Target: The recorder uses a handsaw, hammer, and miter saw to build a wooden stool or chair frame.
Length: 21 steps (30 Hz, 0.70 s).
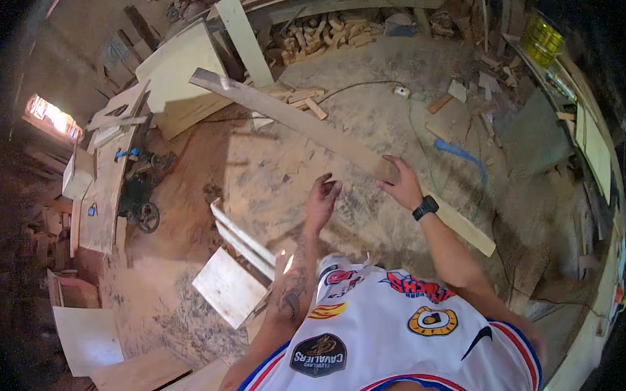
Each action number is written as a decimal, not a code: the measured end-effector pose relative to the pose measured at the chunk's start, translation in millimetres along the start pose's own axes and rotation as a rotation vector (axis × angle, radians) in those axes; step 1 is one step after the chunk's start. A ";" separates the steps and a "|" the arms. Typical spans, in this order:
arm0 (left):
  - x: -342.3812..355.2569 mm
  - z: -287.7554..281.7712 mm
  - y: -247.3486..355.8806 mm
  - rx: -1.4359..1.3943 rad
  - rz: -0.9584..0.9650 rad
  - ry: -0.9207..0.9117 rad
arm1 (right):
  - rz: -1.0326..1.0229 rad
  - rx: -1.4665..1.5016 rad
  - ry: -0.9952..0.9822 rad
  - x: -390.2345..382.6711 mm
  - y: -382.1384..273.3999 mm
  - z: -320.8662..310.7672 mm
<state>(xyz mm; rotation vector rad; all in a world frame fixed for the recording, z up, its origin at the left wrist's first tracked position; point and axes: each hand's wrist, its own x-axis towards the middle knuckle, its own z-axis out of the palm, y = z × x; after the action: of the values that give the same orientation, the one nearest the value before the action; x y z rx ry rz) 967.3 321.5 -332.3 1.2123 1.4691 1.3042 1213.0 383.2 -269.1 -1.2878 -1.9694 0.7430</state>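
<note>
A long, narrow wooden board runs slantwise from the upper left down to the right. My right hand, with a black watch on its wrist, grips this board across its width, fingers at the far edge and thumb at the near edge. Beyond my wrist, the board's paler end shows at the lower right. To the left of that grip, my left hand is apart from the board, fingers curved and a gap between thumb and forefinger. Nothing shows in it.
A whitish panel piece stands near my left forearm. Further left is a workbench with a handwheel. Large sheets lean at the back beside stacked offcuts. A cable and a blue strip lie on the dusty floor.
</note>
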 end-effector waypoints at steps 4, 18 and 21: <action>88.5 71.3 49.6 -0.400 -0.050 0.011 | -0.082 0.035 0.053 59.3 28.1 -22.4; 479.9 213.9 53.5 -0.738 -0.144 -0.002 | -0.073 -0.435 0.052 392.4 213.5 -126.9; 556.1 254.4 68.9 -0.737 -0.167 -0.014 | -0.096 -0.455 0.070 463.2 245.0 -168.4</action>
<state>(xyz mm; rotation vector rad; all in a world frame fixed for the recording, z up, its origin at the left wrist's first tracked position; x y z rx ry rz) 1105.6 919.4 -285.3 0.5967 0.9094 1.5181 1342.6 917.7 -248.3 -1.4359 -2.2018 0.2004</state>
